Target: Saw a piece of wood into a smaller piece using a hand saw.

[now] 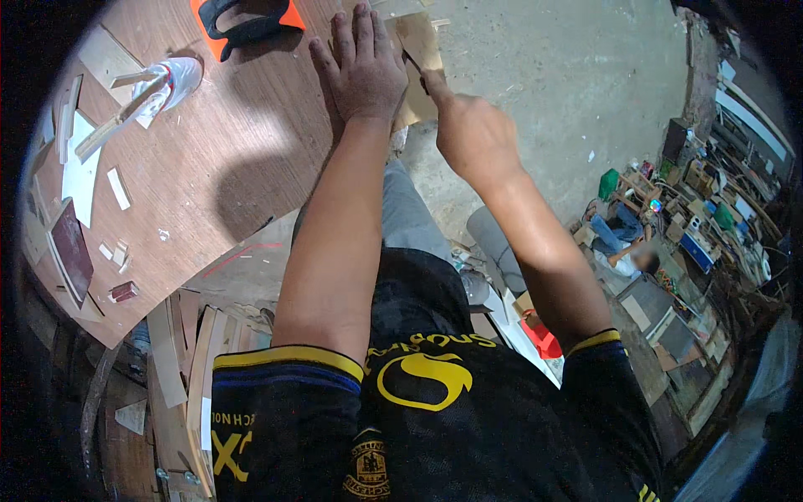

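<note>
"How's the left hand (364, 79)?"
"Spread, palm down by the edge of the table (268, 109) — overlapping the board (425, 42)."
"And the right hand (477, 134)?"
"Curled, forefinger stretched to the board; I can't tell what it pinches."
"Where's the board?"
"At that edge — showing between both hands."

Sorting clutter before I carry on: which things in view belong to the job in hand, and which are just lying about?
Apparently in the job:
brown sheet at the left hand
thin dark tool at the right hand

Apparently just lying about:
orange-and-black object
white container
short pale strip
dark red panel
</note>
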Tool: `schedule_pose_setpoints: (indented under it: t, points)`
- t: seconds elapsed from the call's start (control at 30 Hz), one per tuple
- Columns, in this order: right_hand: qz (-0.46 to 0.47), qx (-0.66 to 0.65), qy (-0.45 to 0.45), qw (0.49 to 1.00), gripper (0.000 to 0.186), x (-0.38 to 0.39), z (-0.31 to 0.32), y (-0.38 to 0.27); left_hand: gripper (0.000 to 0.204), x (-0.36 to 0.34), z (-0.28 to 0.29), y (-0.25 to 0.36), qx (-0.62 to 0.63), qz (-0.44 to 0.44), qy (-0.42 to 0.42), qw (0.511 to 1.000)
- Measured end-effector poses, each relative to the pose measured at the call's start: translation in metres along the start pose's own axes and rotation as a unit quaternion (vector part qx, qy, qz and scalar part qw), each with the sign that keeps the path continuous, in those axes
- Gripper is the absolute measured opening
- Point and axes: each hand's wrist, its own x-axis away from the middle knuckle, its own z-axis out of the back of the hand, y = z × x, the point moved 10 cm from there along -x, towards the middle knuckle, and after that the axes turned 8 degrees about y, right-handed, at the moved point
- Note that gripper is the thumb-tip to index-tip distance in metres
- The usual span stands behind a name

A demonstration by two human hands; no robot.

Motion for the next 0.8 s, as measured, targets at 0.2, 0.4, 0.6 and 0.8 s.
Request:
schedule_pose_setpoints:
  t: [0.2, 0.4, 0.6, 0.8]
  points:
    - [-0.003, -0.014, -0.027, 1.0, 0.056, 0.051, 0.025, 0.004, 0.057, 0.006, -0.012, -0.013, -0.036, 0.01, 0.034, 0.999]
    - [-0.018, -0.01, -0.04, 0.999, 0.049, 0.026, 0.003, 0.01, 0.054, 0.002, -0.008, -0.006, -0.089, -0.016, 0.027, 0.996]
    - [0.0, -0.01, 0.018, 1.0, 0.051, -0.036, -0.017, -0.006, 0.052, 0.003, -0.009, -0.006, -0.045, -0.021, 0.09, 0.995]
    - [-0.014, -0.007, -0.01, 1.0, 0.053, 0.023, 0.01, 0.006, 0.056, 0.005, -0.004, -0.005, 0.012, 0.006, 0.03, 0.999]
